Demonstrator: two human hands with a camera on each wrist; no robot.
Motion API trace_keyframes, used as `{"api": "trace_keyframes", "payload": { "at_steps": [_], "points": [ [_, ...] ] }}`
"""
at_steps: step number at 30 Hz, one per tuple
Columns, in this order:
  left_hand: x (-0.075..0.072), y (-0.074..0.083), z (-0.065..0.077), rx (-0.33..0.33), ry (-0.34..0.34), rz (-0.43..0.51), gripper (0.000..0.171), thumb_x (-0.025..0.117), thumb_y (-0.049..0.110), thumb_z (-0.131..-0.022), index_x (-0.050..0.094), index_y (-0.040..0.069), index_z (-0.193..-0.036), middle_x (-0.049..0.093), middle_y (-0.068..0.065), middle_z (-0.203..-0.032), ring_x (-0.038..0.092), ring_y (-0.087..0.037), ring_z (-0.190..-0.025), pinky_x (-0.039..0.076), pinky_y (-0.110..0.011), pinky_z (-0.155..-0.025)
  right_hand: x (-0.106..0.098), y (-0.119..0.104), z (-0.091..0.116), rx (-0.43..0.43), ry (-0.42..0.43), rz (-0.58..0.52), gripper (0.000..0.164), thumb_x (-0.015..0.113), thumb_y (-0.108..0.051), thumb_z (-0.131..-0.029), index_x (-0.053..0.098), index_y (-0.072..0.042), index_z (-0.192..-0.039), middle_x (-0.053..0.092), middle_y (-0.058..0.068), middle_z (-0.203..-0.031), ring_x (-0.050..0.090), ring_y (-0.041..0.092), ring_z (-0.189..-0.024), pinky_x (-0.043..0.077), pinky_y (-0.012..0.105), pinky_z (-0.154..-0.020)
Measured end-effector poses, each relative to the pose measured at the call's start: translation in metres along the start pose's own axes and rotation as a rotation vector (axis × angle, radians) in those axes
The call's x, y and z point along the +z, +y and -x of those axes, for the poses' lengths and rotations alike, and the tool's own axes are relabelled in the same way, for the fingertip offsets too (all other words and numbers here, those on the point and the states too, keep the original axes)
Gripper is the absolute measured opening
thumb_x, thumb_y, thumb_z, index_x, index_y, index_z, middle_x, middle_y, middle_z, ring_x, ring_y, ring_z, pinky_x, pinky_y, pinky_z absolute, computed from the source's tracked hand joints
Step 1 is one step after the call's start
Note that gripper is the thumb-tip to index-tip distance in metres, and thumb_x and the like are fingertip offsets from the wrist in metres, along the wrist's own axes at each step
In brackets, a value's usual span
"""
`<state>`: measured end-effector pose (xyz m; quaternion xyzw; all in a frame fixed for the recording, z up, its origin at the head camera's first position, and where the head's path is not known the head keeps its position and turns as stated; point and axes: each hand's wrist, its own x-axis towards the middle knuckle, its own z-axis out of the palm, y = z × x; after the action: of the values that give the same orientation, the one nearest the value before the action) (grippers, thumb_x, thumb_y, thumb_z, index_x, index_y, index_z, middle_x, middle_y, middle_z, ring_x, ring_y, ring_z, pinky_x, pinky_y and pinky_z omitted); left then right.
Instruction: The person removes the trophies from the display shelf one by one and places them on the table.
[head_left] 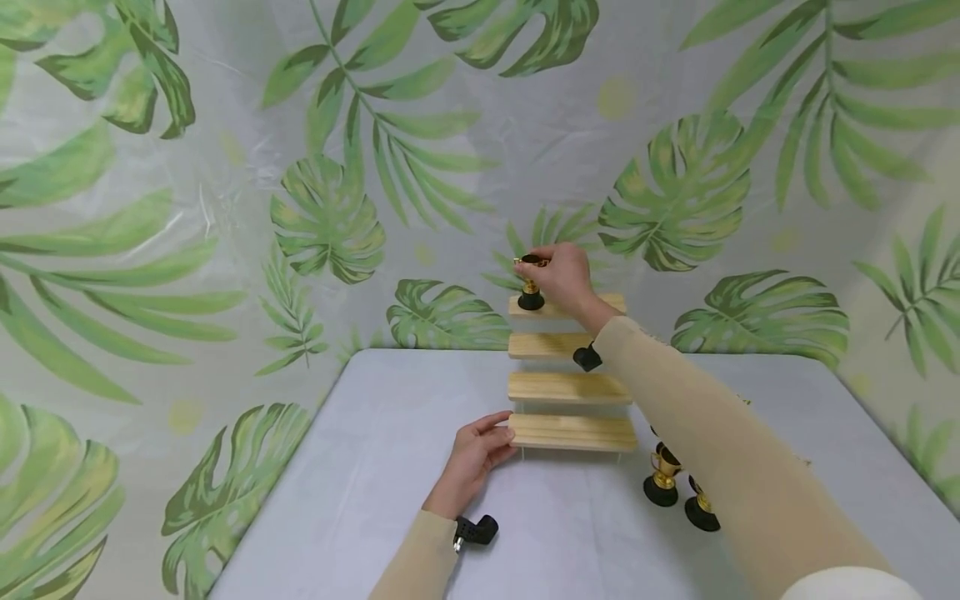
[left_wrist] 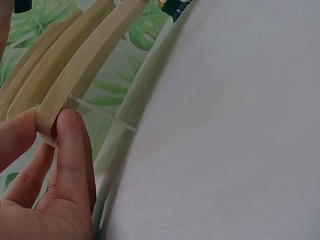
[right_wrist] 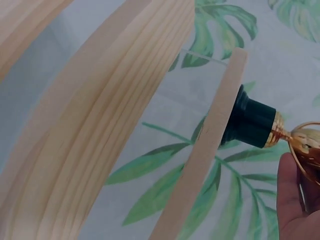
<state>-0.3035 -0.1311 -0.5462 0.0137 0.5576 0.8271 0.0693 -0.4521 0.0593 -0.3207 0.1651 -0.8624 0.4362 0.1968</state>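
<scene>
A stepped wooden display stand [head_left: 570,431] with several pale boards on clear supports stands on the table. My left hand [head_left: 471,458] pinches the left end of its lowest board, thumb and fingers on opposite faces in the left wrist view [left_wrist: 70,160]. On the top board, at its left end, a small gold trophy cup [head_left: 531,298] stands upright on a black base. My right hand [head_left: 567,277] holds that trophy by its cup near the handles. From the right wrist, the trophy's dark base [right_wrist: 252,120] meets the top board [right_wrist: 210,135].
More gold trophies [head_left: 662,477] with black bases stand on the white table [head_left: 375,467] to the right of the stand, partly hidden by my right sleeve [head_left: 720,433]. A leaf-patterned sheet [head_left: 465,150] hangs behind the table.
</scene>
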Motion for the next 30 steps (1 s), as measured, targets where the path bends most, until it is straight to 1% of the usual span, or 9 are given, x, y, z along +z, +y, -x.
{"api": "trace_keyframes", "payload": {
  "at_steps": [7,15,20,25,28,30],
  "points": [
    [0.002,-0.001,0.0,-0.005,-0.003,0.003,0.045,0.069,-0.004,-0.09,0.059,-0.007,-0.134,0.069,-0.014,-0.106,0.07,-0.019,-0.09,0.06,-0.031,-0.081,-0.007,0.003,0.004,0.008,-0.023,-0.035,0.043,0.078,-0.036,-0.09,0.073,-0.008,-0.122,0.072,0.01,-0.107,0.066,0.023,-0.092,0.059,0.04,-0.076],
    [0.003,-0.003,-0.002,0.001,-0.023,0.006,0.046,0.07,-0.003,-0.09,0.058,-0.007,-0.135,0.069,-0.014,-0.106,0.07,-0.019,-0.09,0.06,-0.032,-0.083,-0.017,0.002,0.008,0.035,-0.019,-0.014,0.047,0.079,-0.042,-0.088,0.074,-0.008,-0.12,0.073,0.009,-0.107,0.066,0.022,-0.091,0.059,0.04,-0.075],
    [0.0,-0.001,-0.001,0.01,-0.011,-0.012,0.046,0.07,-0.002,-0.091,0.058,-0.007,-0.135,0.068,-0.013,-0.104,0.069,-0.019,-0.089,0.06,-0.031,-0.082,-0.021,-0.002,0.011,0.019,-0.013,0.002,0.042,0.078,-0.039,-0.089,0.075,-0.008,-0.118,0.073,0.009,-0.105,0.066,0.023,-0.09,0.058,0.041,-0.075],
    [-0.001,-0.001,-0.001,-0.005,-0.002,-0.005,0.046,0.069,-0.004,-0.091,0.058,-0.006,-0.135,0.068,-0.014,-0.107,0.07,-0.02,-0.091,0.06,-0.031,-0.082,-0.027,-0.006,0.016,0.014,-0.02,0.025,0.045,0.078,-0.041,-0.089,0.074,-0.009,-0.12,0.073,0.009,-0.106,0.066,0.022,-0.089,0.057,0.039,-0.073],
    [0.0,0.0,-0.001,0.0,-0.008,-0.008,0.045,0.069,-0.003,-0.091,0.058,-0.006,-0.135,0.068,-0.015,-0.109,0.069,-0.02,-0.094,0.06,-0.032,-0.083,-0.032,-0.011,0.019,0.002,-0.008,0.01,0.046,0.078,-0.04,-0.089,0.074,-0.007,-0.121,0.073,0.01,-0.106,0.066,0.021,-0.087,0.057,0.039,-0.071],
    [-0.001,0.0,0.001,-0.003,0.005,-0.011,0.045,0.07,-0.003,-0.091,0.059,-0.005,-0.135,0.068,-0.014,-0.107,0.069,-0.02,-0.093,0.06,-0.031,-0.082,-0.034,-0.014,0.021,-0.01,-0.014,-0.002,0.045,0.078,-0.039,-0.089,0.074,-0.007,-0.12,0.073,0.009,-0.105,0.066,0.021,-0.086,0.057,0.038,-0.07]
  ]
}}
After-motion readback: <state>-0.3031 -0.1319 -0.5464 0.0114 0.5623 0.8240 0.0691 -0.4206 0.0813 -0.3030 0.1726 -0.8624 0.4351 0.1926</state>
